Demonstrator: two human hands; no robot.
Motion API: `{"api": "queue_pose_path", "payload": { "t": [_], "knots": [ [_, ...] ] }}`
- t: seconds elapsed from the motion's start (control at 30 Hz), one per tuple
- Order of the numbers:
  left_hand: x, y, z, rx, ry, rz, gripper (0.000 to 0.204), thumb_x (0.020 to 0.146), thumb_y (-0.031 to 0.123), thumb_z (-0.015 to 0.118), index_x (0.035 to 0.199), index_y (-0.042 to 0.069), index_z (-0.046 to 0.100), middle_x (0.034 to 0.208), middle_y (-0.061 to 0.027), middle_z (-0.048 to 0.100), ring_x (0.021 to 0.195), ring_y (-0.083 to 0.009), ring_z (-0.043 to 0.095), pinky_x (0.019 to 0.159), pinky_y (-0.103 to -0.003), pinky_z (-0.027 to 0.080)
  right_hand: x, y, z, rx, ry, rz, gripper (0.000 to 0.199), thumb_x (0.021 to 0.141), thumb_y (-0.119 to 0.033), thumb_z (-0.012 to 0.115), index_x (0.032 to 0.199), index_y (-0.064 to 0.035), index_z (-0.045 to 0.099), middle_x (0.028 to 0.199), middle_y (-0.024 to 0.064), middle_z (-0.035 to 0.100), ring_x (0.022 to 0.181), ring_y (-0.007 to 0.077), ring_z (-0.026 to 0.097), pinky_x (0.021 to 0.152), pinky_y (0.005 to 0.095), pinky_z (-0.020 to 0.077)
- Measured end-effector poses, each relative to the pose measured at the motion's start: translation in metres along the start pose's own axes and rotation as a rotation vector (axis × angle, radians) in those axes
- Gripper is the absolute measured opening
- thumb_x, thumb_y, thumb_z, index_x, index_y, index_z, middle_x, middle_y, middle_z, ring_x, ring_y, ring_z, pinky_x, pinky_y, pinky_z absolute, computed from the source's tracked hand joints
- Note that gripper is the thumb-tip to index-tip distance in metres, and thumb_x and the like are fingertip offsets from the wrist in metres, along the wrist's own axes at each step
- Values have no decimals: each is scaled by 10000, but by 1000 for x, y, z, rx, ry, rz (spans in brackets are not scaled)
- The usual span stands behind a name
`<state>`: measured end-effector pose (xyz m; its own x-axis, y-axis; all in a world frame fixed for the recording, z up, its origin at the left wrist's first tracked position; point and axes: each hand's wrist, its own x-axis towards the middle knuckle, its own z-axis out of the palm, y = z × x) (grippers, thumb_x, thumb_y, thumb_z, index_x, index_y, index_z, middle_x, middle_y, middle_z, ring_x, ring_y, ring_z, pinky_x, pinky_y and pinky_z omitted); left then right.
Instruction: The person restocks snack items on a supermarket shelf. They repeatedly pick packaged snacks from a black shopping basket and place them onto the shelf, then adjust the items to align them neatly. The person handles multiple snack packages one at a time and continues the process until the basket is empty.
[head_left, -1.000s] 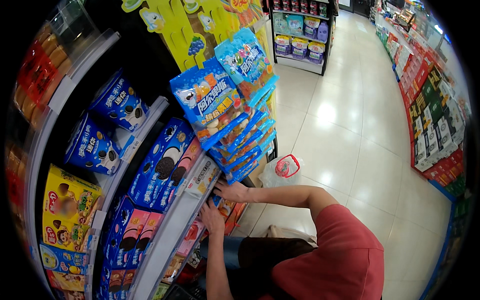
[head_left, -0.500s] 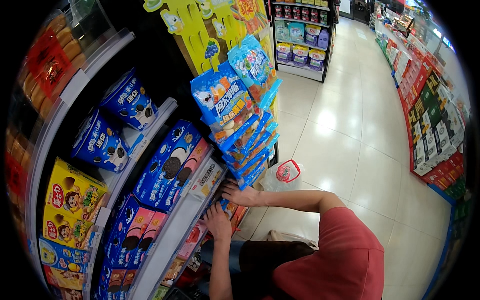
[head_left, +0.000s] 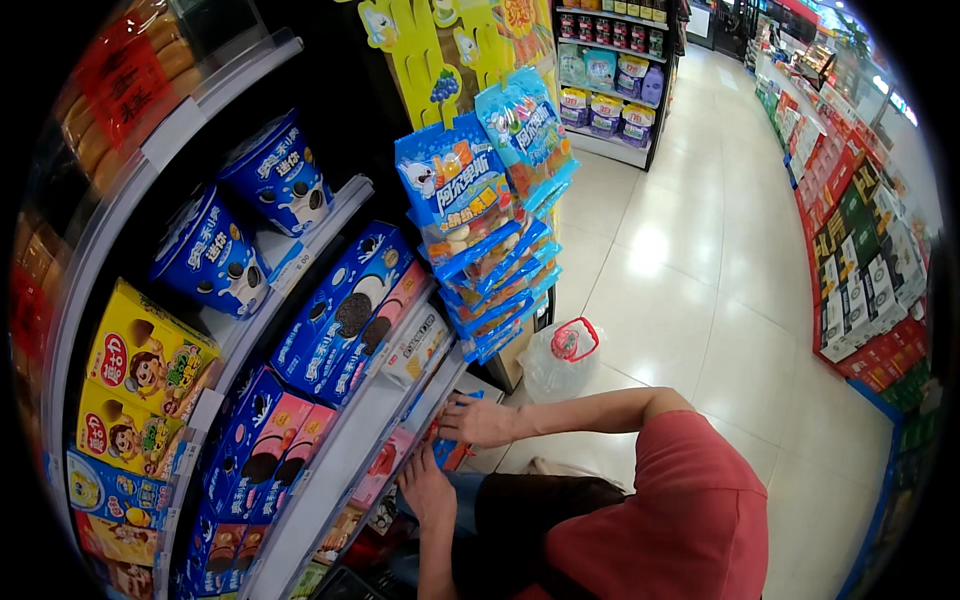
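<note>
My right hand (head_left: pixel 478 421) reaches in front of a low shelf with its fingers curled over a blue-and-red packet (head_left: pixel 442 452). Close below it, my left hand (head_left: pixel 428 490) has its fingertips at the same packet's near side. Fingers and shelf edge cover much of the packet, so its exact kind does not show. Just above my hands, a small white box (head_left: pixel 415 345) sits at the end of a shelf, beside blue cookie boxes (head_left: pixel 345 312). Blue bags of gummy candy (head_left: pixel 455 185) hang in a strip above my right hand.
Blue cookie tubs (head_left: pixel 212 258) and yellow snack boxes (head_left: pixel 150 370) fill the shelves at left. A clear plastic container with a red handle (head_left: pixel 575 340) stands on the tiled floor (head_left: pixel 680 300). Stacked cartons (head_left: pixel 870 240) line the right side; another shelf (head_left: pixel 610 90) stands farther off.
Both hands have come down and slightly nearer with the packet, away from the hanging bags. My view has shifted a little, so the shelves sit slightly differently.
</note>
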<state>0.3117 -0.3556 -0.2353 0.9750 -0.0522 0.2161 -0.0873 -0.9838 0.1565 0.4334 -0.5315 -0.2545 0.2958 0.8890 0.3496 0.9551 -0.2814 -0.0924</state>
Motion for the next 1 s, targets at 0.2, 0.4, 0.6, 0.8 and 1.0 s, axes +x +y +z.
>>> {"api": "queue_pose_path", "payload": {
  "t": [0.2, 0.4, 0.6, 0.8, 1.0],
  "knots": [
    [-49, -13, -36, -66, -63, -113, 440, 817, 41, 601, 1252, 40, 534, 1254, -146, 579, 1185, -329, 532, 1019, -455, 376, 17, -39, -7, 151, -20, -108, 379, 756, -185, 674, 1094, -61, 555, 1089, 88, 588, 1128, 265, 541, 996, 462, 372],
    [-102, -37, -55, -198, -88, -245, 498, 793, 69, 635, 1279, 59, 528, 1239, -158, 582, 1157, -362, 544, 984, -477, 402, 46, -79, -2, 310, -142, -229, 360, 753, -153, 667, 1081, -57, 554, 1041, 116, 576, 1066, 295, 548, 946, 448, 414],
    [-185, -65, -87, -295, -50, -355, 510, 775, 54, 637, 1276, 82, 547, 1165, -176, 607, 1056, -383, 580, 931, -473, 445, 83, -146, 9, 407, -324, -369, 331, 788, -162, 652, 1102, -78, 593, 1055, 101, 614, 1003, 301, 599, 838, 412, 498],
    [-252, -90, -143, -247, -51, -501, 514, 752, 4, 654, 1252, 68, 549, 1162, -149, 609, 1095, -363, 574, 944, -454, 447, 136, -220, 4, 475, -255, -530, 340, 859, -241, 658, 1143, -65, 594, 1056, 116, 638, 1016, 292, 612, 878, 413, 482],
    [-338, -159, -160, -228, 25, -643, 492, 716, -79, 624, 1190, 45, 595, 1124, -144, 630, 1082, -345, 588, 949, -420, 464, 205, -317, 44, 544, -261, -680, 301, 899, -252, 625, 1121, -52, 580, 955, 90, 616, 934, 280, 603, 803, 412, 470]
  ]
}}
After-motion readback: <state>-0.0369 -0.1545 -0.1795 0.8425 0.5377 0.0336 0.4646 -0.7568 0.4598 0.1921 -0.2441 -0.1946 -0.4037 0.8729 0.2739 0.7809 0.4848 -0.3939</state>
